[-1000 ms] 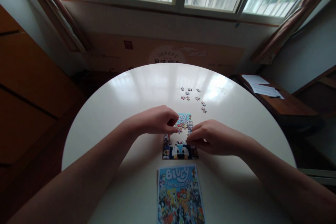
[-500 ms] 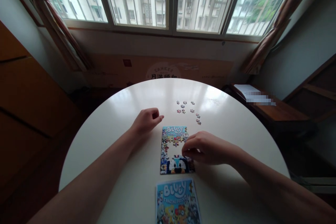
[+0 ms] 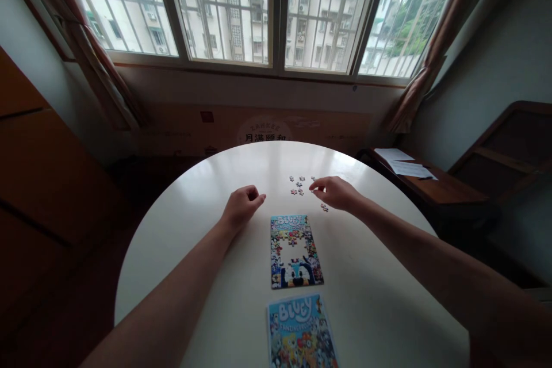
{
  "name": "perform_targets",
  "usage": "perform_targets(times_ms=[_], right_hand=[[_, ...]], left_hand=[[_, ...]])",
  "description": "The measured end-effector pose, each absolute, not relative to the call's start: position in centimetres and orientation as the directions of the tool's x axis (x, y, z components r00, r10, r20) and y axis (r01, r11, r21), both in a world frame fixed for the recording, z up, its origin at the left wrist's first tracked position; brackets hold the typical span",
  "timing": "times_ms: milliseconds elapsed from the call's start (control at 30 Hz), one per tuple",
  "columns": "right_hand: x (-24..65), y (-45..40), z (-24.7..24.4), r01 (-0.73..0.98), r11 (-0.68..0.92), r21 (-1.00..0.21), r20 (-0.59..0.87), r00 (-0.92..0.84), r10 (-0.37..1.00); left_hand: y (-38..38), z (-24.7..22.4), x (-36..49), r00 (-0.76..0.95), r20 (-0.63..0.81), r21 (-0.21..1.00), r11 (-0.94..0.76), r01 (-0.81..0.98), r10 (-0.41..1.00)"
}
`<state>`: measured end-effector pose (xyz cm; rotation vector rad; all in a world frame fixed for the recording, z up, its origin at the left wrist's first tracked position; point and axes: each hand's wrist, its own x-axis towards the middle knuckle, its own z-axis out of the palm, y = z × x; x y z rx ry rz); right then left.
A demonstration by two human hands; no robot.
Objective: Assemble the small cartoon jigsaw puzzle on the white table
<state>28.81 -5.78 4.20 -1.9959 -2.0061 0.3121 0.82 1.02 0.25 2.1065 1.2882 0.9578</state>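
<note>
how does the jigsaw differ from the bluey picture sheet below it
The jigsaw has a gap in its middle; the picture sheet shows none. The jigsaw is visible whole, while the picture sheet runs out of view at the bottom. Both have BLUEY lettering on blue at the top.

Flat jigsaw puzzle (image 3: 297,270) (gap mid-picture)
</note>
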Motion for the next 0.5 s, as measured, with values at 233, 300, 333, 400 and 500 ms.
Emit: perform_targets(times_ms=[233,300,333,400,500], right_hand=[[27.9,0.3,4.0,0.960,-0.090,-0.264,-0.029,0.085,0.996],[27.3,1.3,3.8,0.965,-0.114,-0.235,-0.052,0.105,0.993],[27.0,1.6,3.7,0.967,-0.127,-0.222,-0.064,0.116,0.991],[26.6,2.2,3.6,0.969,-0.154,-0.195,-0.083,0.140,0.987],[26.2,2.8,3.4,0.967,-0.190,-0.172,-0.100,0.175,0.979]], left_hand=[[1.2,0.3,0.8,0.309,0.299,0.722,-0.426,0.545,0.903],[1.2,0.2,0.8,0.309,0.302,0.722,-0.428,0.543,0.902],[1.2,0.1,0.8,0.310,0.303,0.723,-0.430,0.541,0.901],[1.2,0.0,0.8,0.316,0.303,0.725,-0.433,0.536,0.899],[1.3,-0.1,0.9,0.320,0.302,0.725,-0.434,0.535,0.898]])
